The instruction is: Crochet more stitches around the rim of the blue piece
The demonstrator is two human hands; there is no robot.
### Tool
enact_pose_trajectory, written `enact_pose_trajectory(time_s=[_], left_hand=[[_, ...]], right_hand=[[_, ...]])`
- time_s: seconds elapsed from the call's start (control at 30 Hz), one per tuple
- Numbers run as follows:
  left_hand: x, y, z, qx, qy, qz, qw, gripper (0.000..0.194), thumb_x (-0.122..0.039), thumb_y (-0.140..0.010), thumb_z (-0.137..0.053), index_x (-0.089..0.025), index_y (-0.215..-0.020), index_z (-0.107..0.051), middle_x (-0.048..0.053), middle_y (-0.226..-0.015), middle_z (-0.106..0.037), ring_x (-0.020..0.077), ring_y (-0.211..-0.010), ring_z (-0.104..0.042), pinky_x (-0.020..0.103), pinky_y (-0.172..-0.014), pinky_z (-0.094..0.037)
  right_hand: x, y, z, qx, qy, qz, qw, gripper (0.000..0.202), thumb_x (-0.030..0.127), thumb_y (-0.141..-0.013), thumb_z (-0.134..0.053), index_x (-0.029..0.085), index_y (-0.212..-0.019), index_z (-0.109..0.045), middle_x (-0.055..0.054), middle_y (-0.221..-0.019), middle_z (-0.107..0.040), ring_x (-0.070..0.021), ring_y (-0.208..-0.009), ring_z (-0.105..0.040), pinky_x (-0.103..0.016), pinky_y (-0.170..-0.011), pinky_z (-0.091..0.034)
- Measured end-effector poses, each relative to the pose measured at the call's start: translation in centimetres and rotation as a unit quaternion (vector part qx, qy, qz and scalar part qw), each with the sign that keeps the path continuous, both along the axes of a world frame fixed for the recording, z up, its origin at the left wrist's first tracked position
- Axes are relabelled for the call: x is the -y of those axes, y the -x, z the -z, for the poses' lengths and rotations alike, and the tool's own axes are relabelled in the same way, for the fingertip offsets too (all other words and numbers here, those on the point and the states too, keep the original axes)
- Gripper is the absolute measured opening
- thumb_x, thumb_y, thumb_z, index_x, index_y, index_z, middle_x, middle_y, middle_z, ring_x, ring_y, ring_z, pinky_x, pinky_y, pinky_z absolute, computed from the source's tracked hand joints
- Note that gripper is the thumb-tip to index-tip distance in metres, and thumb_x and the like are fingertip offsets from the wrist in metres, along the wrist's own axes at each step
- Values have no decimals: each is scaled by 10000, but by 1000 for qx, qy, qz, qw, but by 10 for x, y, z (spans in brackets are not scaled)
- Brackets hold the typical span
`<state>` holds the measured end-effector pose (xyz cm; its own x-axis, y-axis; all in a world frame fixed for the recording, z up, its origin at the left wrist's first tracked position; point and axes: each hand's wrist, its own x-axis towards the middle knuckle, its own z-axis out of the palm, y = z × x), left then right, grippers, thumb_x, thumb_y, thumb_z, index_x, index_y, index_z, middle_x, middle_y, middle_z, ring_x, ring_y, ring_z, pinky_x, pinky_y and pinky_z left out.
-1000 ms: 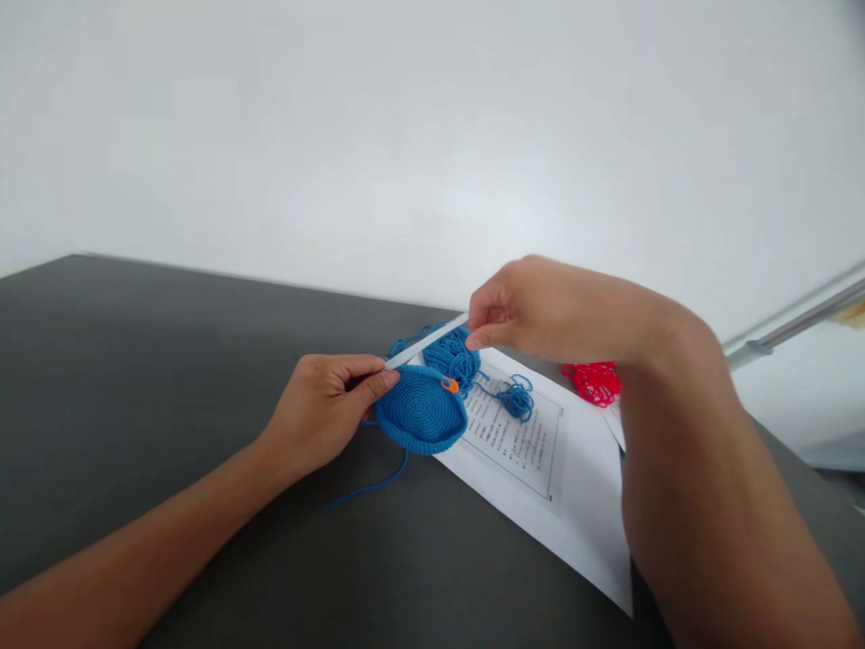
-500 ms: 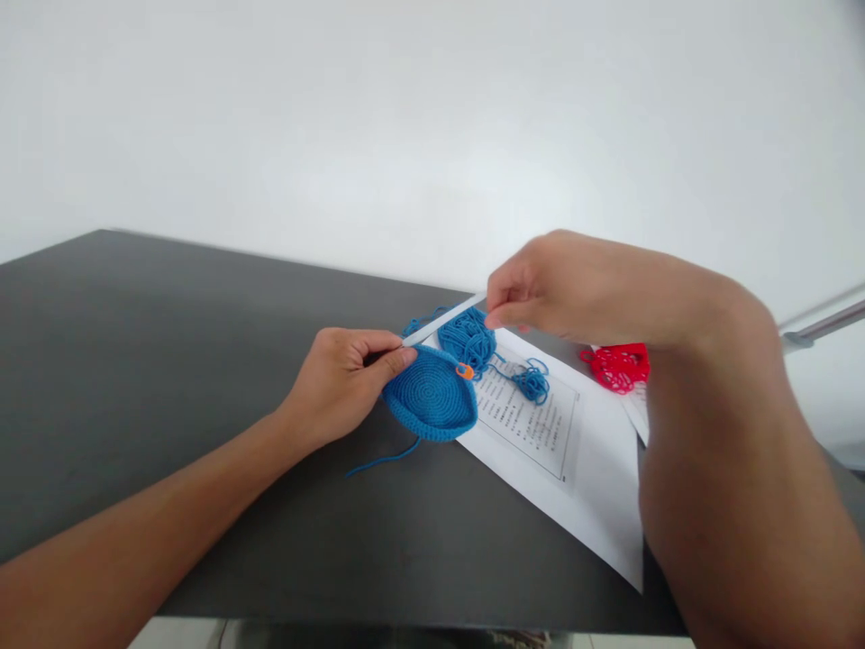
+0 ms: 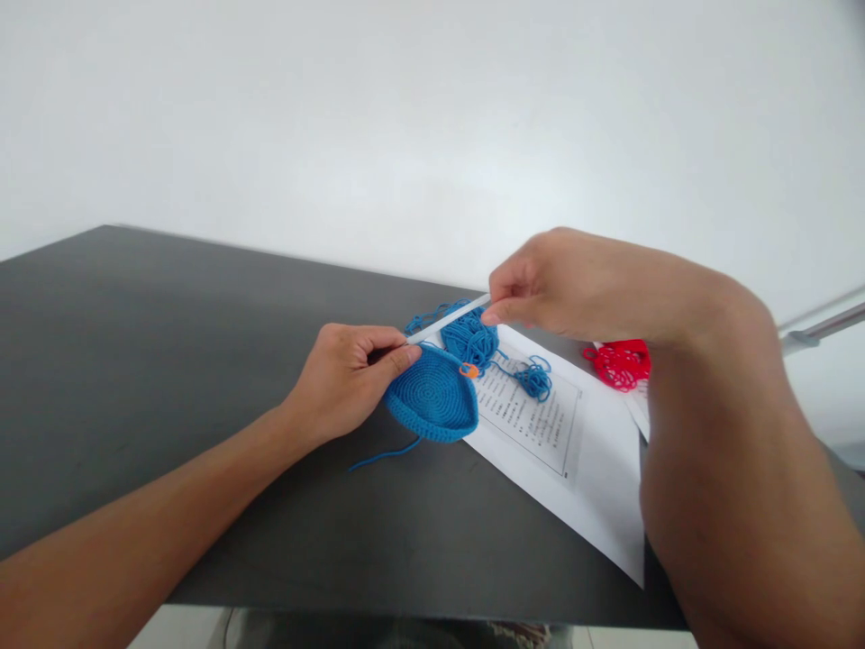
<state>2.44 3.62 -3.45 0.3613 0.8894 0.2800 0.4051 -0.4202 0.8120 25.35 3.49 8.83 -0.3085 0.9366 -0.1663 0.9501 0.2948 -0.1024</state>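
Between thumb and fingers, my left hand (image 3: 355, 374) pinches the upper left edge of a round blue crocheted piece (image 3: 432, 395). An orange stitch marker (image 3: 468, 370) hangs on the piece's right edge, and a loose blue tail (image 3: 384, 458) trails below it. My right hand (image 3: 531, 279) is closed on a light grey crochet hook (image 3: 449, 318), whose far end meets the piece at my left fingertips. Just behind the piece lies a ball of blue yarn (image 3: 471, 341), with a smaller blue tangle (image 3: 534, 380) to its right.
A printed white sheet (image 3: 601, 482) lies on the dark table (image 3: 203, 333) under the yarn. Red yarn work (image 3: 618, 364) rests on another paper at the right, partly hidden by my right forearm. A white wall (image 3: 405, 135) stands behind the table.
The view has shifted slightly. The orange marker is turned a little differently on the edge. Both hands keep nearly the same pose and hold.
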Motion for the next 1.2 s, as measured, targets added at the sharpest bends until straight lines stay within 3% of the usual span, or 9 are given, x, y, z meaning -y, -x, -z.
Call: enact_pose_trajectory(time_s=[0.17, 0.47, 0.93, 1.2], left_hand=[[0, 1, 0, -2, -6, 1, 1000, 368, -381, -867, -619, -190, -553, -601, -55, -530, -425, 115, -525, -387, 237, -488, -284], [1, 0, 0, 0, -8, 3, 1000, 385, -370, -880, -607, -197, -539, -565, -57, -532, -410, 115, -525, -379, 244, -487, -281], [1, 2, 2, 5, -4, 5, 1000, 358, -379, -901, -615, -177, -608, -651, -52, -563, -461, 113, -557, -420, 235, -516, -314], [1, 2, 0, 10, -6, 9, 1000, 380, -363, -894, -613, -184, -559, -595, -56, -543, -419, 108, -534, -387, 237, -490, -288]], right_hand=[[-1, 1, 0, 6, 10, -1, 1000, 216, 322, -923, -653, 230, -730, -685, 9, -590, -590, -143, -524, -474, -339, -524, -321], [-1, 0, 2, 11, 23, 16, 1000, 214, 435, -934, -679, 249, -851, -742, -15, -703, -692, -176, -581, -572, -339, -555, -373], [1, 3, 1, -1, 21, 28, 999, 195, 400, -920, -708, 275, -1064, -746, -15, -814, -746, -159, -572, -582, -338, -572, -381], [-1, 5, 2, 4, 18, 20, 1000, 199, 386, -926, -703, 267, -1078, -753, -16, -818, -750, -158, -584, -592, -331, -571, -391]])
